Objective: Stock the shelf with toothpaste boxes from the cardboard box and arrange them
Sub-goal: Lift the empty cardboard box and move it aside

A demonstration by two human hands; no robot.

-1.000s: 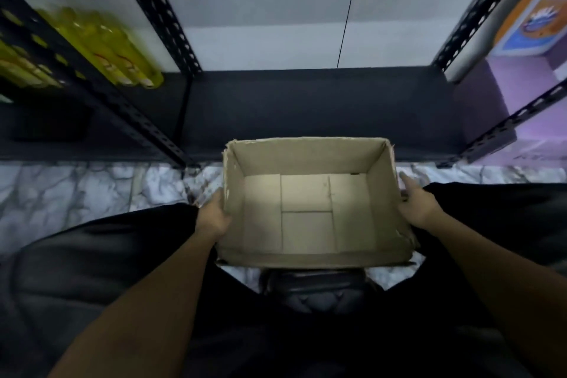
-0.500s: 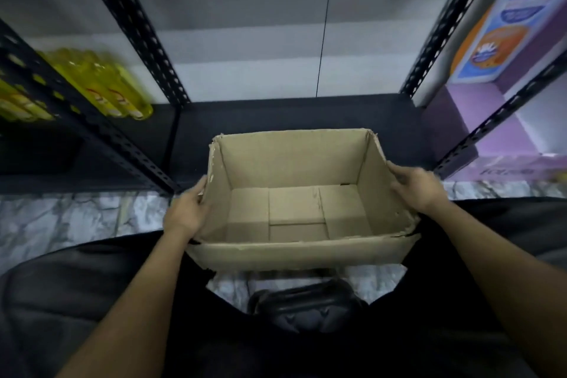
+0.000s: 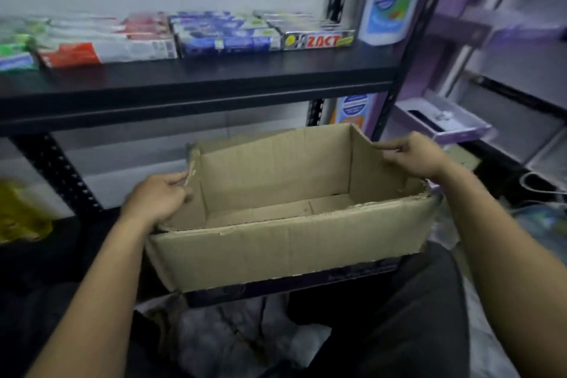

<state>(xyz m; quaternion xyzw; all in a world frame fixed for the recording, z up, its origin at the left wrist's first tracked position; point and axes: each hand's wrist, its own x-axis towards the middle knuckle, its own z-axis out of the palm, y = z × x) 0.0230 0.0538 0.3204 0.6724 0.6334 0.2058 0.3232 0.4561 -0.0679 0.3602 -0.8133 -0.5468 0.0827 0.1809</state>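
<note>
so the left fingers (image 3: 176, 182) are curled over the top edge of the box's left wall, thumb on the rim, gripping it. right fingers (image 3: 391, 149) do the same on the right wall, pinching the torn top edge. the left hand (image 3: 156, 198) and right hand (image 3: 420, 156) each have a side, bare forearms running back toward the camera

the cardboard box (image 3: 285, 252) sits between both hands, lifted off the floor and tilted a bit, right end higher and further away. top is open, rim pretty ragged, and what shows inside is just the plain cardboard bottom flaps. there's a dark purple printed strip along the bottom of the near wall

behind and above it is the black shelf (image 3: 214, 78), and the toothpaste boxes are lying flat on it in side-by-side stacks: red and white ones (image 3: 104, 47) on the left, blue ones (image 3: 228, 38) in the middle, and a Zact box (image 3: 319, 40) on the right end, just beside the perforated upright (image 3: 412, 40). a green pack at the far left is too blurry to read

further out: something yellow (image 3: 18, 212) on the lower level to the left, a purple tray (image 3: 445, 124) off to the right, marble floor (image 3: 245, 341) under the box and dark trousers (image 3: 399, 316) at the bottom
</note>
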